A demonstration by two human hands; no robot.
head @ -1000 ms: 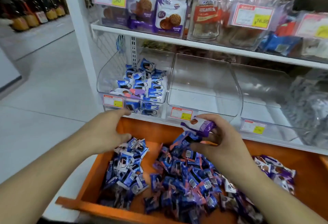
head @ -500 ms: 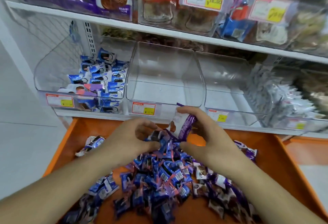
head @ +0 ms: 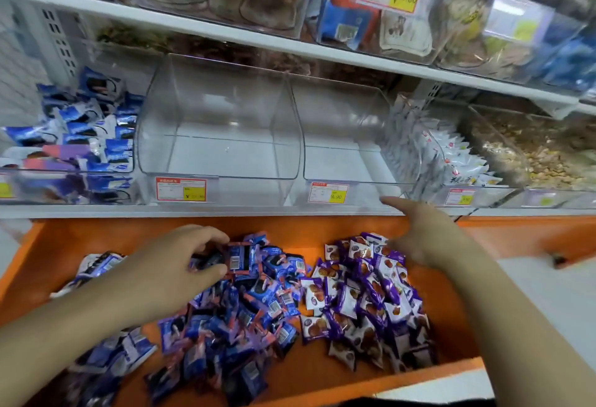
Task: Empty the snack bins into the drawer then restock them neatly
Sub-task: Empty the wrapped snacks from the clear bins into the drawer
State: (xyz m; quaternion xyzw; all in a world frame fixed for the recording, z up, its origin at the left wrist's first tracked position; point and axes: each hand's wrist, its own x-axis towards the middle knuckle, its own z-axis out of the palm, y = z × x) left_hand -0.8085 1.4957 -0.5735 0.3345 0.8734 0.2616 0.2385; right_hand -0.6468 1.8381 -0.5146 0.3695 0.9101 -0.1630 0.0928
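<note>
Orange drawer (head: pixel 371 229) sides frame both hands: the left hand (head: pixel 174 264) pinches dark blue cookie packets (head: pixel 238 297) on the middle heap, while the right hand (head: pixel 422 232) hovers with fingers spread and holding nothing over purple-and-white waffle packets (head: pixel 364 297). Above, on the white shelf (head: pixel 96 211), two clear bins (head: pixel 222 136) stand empty between a left bin of blue packets (head: pixel 87 136) and a bin of white sachets (head: pixel 451 155).

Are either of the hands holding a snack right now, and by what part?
The left hand grips a dark blue snack packet by its left end, atop the drawer's pile. The right hand is open and holds nothing.
</note>
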